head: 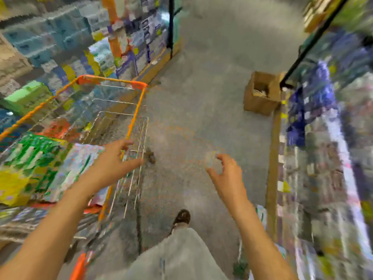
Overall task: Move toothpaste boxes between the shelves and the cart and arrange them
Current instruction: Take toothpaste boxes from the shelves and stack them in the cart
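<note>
Step in hand, as judged: transit between carriers. Neither hand carries a box.

Grip state:
- Left hand (115,158): released, fingers spread, held over the right rim of the cart (135,116) near its near corner. It grasps nothing.
- Right hand (224,170): fingers loosely curled over the aisle floor (201,77). A pale blur sits at the fingertips; whether anything is pinched there cannot be told.

Location of the task's thing: toothpaste boxes (40,158) lie stacked in the cart basket, against its near-left side, just beside and below the left hand but not touched by it. The picture is heavily smeared, so labels cannot be read.

The right shelves (327,138) stand well apart from the right hand, along the right edge of the floor. A cardboard carton (260,93) sits on the floor at the far end of those shelves.

Next move calls for: lower the left hand into the basket, close it on one box, and carry it across to the shelf.
</note>
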### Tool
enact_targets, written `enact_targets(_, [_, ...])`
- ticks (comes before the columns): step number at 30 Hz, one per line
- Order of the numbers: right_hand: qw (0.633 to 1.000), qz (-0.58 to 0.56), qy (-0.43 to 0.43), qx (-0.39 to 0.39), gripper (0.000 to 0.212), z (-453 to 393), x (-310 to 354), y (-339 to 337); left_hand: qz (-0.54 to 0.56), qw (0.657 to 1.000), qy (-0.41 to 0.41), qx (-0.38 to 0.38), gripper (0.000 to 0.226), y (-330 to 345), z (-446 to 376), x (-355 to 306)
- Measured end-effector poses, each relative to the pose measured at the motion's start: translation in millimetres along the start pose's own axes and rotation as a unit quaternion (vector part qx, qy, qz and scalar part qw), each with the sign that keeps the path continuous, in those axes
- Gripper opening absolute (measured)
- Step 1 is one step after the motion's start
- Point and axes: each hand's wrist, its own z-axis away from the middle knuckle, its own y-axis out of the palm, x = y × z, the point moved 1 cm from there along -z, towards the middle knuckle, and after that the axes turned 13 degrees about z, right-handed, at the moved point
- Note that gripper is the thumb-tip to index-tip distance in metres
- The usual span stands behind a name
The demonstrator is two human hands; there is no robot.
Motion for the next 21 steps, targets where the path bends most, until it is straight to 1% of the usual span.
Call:
enact_targets(3, [0.994,-0.006,0.106,-0.036,0.043,32.0,-71.2,-27.2,-0.029,0.996,0.020,0.078,0.060,59.8,-15.3,-31.1])
enact_targets(4, [0.988,-0.015,0.146,-0.050,0.042,42.9,-92.7,-35.2,-0.045,0.993,0.025,0.107,0.063,81.7,-20.9,-41.2])
enact_targets(6, [0.973,-0.032,0.214,-0.080,0.041,61.6,-133.1,-51.9,-0.084,0.982,0.054,0.159,0.083,127.0,-32.3,-64.0])
enact_targets(7, [0.964,-0.039,0.248,-0.091,0.040,70.6,-153.9,-58.2,-0.097,0.975,0.068,0.190,0.087,151.1,-37.7,-75.8])
enact_targets(8, [0.954,-0.042,0.283,-0.094,0.040,78.5,-174.3,-63.7,-0.113,0.966,0.074,0.221,0.083,175.0,-41.6,-89.3])
enact_targets(10, [0.930,-0.054,0.353,-0.087,0.039,92.9,-212.8,-71.8,-0.143,0.948,0.077,0.273,0.065,223.0,-52.0,-110.7])
enact_targets(12, [0.907,-0.069,0.406,-0.083,0.039,102.1,-247.9,-77.4,-0.163,0.935,0.080,0.306,0.059,271.1,-66.1,-124.9])
enact_targets(16, [0.878,-0.060,0.472,-0.054,0.040,97.0,-300.8,-87.0,-0.191,0.908,0.096,0.361,0.059,353.7,-89.4,-142.8])
enact_targets(19, [0.871,-0.051,0.488,-0.030,0.036,77.2,-329.2,-92.9,-0.234,0.890,0.112,0.375,0.062,401.6,-104.4,-146.4])
enact_targets(21, [0.869,-0.058,0.490,-0.030,0.031,59.5,-342.9,-94.5,-0.261,0.875,0.117,0.392,0.064,433.4,-111.5,-144.9])
